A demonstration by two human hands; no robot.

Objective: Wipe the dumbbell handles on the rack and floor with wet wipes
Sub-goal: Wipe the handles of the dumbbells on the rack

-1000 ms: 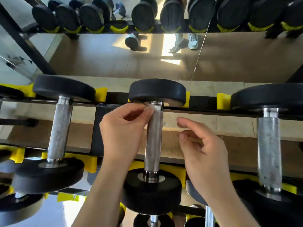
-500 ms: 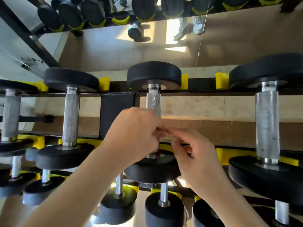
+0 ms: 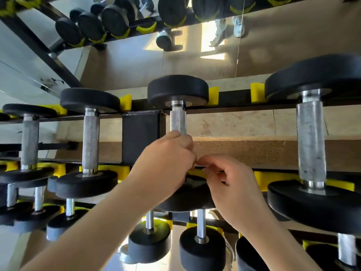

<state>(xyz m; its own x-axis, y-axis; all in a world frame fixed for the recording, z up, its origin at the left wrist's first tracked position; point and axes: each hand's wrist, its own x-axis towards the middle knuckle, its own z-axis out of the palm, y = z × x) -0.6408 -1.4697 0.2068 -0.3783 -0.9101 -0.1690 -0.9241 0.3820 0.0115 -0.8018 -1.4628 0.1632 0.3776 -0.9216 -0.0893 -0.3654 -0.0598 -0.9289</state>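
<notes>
The middle dumbbell [image 3: 177,90] lies on the rack's [image 3: 140,137] upper rail in yellow cradles [image 3: 213,95]. It has a round black head at each end, and its handle [image 3: 178,122] is bright cross-hatched steel. The left hand [image 3: 166,165] is curled round the lower part of that handle. The right hand [image 3: 232,188] sits just beside it, fingertips pinched together; whether they hold anything, I cannot tell.

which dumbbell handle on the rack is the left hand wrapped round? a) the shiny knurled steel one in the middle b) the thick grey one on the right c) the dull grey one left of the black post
a: the left hand curls round the lower part of the shiny knurled steel handle in the middle; its upper part shows above the knuckles.
</notes>
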